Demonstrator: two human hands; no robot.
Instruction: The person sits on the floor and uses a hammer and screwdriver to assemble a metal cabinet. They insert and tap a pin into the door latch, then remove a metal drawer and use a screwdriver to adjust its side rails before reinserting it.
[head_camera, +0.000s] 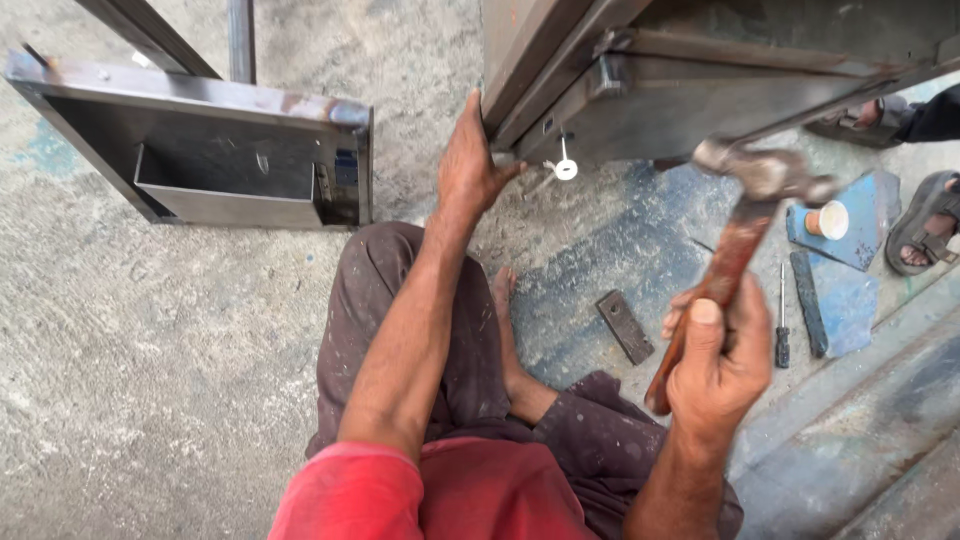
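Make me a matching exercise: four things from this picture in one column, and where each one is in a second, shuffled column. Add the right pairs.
Things:
1. hammer
2. screwdriver
3. key
4. left hand

Places:
A. gripping the edge of the metal frame
B. lying on the floor beside a dark flat bar
C. raised in the right hand
D. hanging from the frame's lock

Pairs: 1-C, 2-B, 3-D, 4-A

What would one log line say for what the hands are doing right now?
left hand: grips edge of metal frame | right hand: holds hammer raised | floor: screwdriver, small metal plate
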